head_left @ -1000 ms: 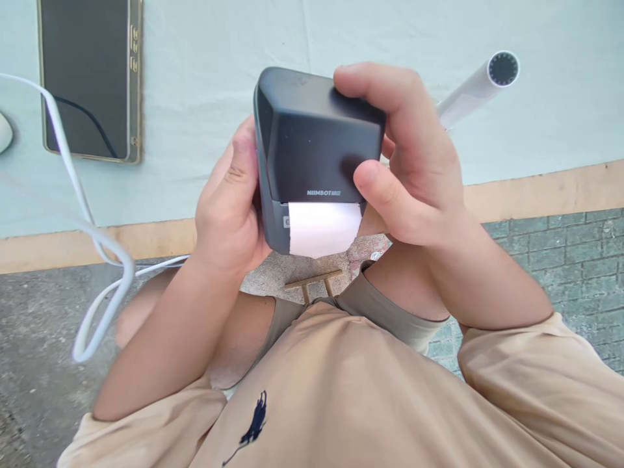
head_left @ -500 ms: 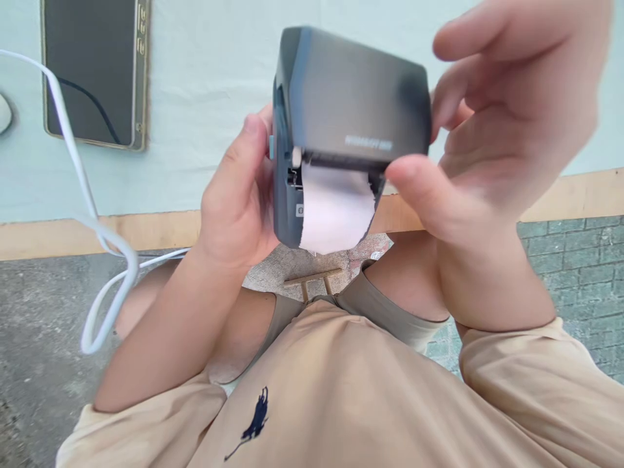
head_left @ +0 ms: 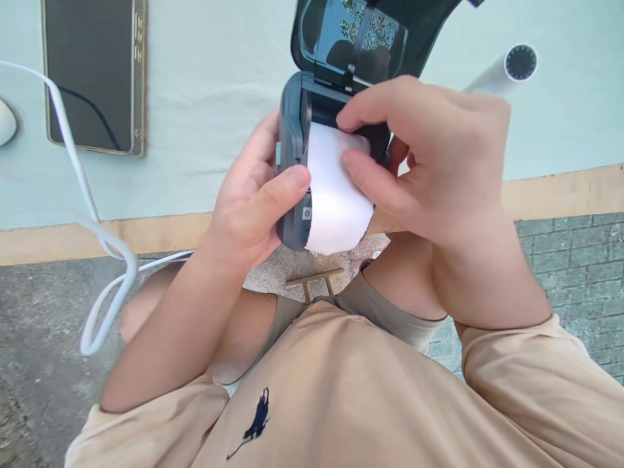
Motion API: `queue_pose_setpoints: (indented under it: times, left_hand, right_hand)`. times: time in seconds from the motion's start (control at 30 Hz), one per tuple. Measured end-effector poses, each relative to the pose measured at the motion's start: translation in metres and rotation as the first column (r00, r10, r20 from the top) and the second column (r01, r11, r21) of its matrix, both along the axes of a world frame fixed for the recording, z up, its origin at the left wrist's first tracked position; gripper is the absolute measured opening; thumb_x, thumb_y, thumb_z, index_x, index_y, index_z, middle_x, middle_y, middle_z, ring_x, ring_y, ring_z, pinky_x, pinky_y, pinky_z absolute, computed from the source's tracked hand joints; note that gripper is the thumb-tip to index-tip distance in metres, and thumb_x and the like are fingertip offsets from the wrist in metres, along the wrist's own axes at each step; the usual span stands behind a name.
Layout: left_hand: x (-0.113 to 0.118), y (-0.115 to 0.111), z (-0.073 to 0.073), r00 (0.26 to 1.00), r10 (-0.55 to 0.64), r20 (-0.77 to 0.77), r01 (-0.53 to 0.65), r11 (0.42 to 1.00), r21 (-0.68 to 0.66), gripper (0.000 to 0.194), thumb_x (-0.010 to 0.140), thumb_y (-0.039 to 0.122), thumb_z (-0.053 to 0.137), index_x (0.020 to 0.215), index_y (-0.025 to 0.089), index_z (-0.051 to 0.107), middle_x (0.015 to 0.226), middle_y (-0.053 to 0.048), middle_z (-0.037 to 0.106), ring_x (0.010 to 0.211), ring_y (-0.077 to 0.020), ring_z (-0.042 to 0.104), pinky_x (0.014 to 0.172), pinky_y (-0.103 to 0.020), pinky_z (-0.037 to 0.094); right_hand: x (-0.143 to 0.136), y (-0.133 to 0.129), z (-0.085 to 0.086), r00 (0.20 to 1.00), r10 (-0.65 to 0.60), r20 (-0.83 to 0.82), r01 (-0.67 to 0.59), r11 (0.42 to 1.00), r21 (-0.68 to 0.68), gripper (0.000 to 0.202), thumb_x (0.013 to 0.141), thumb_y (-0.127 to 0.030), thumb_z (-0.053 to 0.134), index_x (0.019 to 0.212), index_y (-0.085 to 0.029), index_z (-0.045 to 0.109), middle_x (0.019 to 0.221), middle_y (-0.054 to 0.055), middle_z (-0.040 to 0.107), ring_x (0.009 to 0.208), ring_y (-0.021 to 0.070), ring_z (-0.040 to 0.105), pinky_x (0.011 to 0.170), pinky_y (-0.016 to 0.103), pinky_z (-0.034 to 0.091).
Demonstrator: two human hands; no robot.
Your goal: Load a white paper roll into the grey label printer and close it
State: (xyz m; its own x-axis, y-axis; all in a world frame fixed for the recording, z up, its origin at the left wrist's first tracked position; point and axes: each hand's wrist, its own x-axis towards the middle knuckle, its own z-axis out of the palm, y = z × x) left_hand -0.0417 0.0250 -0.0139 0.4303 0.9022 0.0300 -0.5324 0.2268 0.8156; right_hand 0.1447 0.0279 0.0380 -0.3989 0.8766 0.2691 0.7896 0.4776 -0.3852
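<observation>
A dark portable printer (head_left: pixel 291 214) is held up near the table's front edge, its glossy lid (head_left: pixel 361 39) swung up. White paper (head_left: pixel 336 195) curls out of its compartment and hangs over the front. My left hand (head_left: pixel 258 195) grips the printer's left side, thumb on the front face. My right hand (head_left: pixel 429 149) reaches over the compartment from the right, thumb on the paper and index finger at its upper part. The other right fingers are partly hidden behind the printer's right side.
A phone-like device (head_left: pixel 90 71) lies at the upper left of the table (head_left: pixel 214 78), crossed by a white cable (head_left: pixel 73 146) that hangs over the edge. A white tube (head_left: pixel 497 71) is at the upper right. A white rounded object (head_left: pixel 6 123) is at the far left.
The printer's lid has swung from closed to raised. My right hand has moved left onto the paper, and my left thumb now rests on the front. The white tube has come into view.
</observation>
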Motion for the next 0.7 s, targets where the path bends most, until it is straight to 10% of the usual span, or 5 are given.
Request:
queue_pose_setpoints:
  times: [0.2,0.53,0.7]
  left_hand:
    - [-0.003,0.005,-0.010,0.990,-0.036,-0.136,0.052,0.992,0.115,0.069,0.081,0.045,0.064,0.136,0.012,0.040,0.131,-0.009,0.055,0.145,-0.0320,0.036,0.110,-0.050,0.050]
    - [0.002,-0.005,0.007,0.999,0.012,-0.037,-0.014,0.998,-0.061,0.050,0.085,0.031,0.058,0.131,0.017,0.045,0.116,-0.002,0.061,0.142,-0.0286,0.043,0.106,-0.048,0.053]
    - [0.001,-0.004,0.008,0.998,0.053,0.015,-0.050,0.990,-0.133,0.042,0.088,0.029,0.051,0.128,0.016,0.045,0.117,-0.002,0.061,0.139,-0.0266,0.047,0.109,-0.049,0.051]
  right_hand:
    - [0.002,0.003,0.013,0.985,0.043,0.167,-0.007,0.977,-0.215,0.028,0.085,-0.039,0.056,0.110,-0.026,0.056,0.090,-0.004,0.066,0.064,0.0098,0.051,0.057,0.029,0.034]
    - [0.005,-0.007,0.018,0.951,0.000,-0.308,-0.078,0.968,-0.240,0.028,0.081,-0.033,0.066,0.105,-0.025,0.054,0.109,-0.001,0.062,0.097,0.0127,0.063,0.047,0.025,0.033]
    - [0.006,-0.007,0.020,0.635,-0.096,-0.767,-0.132,0.964,-0.230,0.042,0.082,-0.062,0.059,0.102,-0.026,0.057,0.092,-0.003,0.063,0.076,0.0064,0.060,0.043,0.018,0.029]
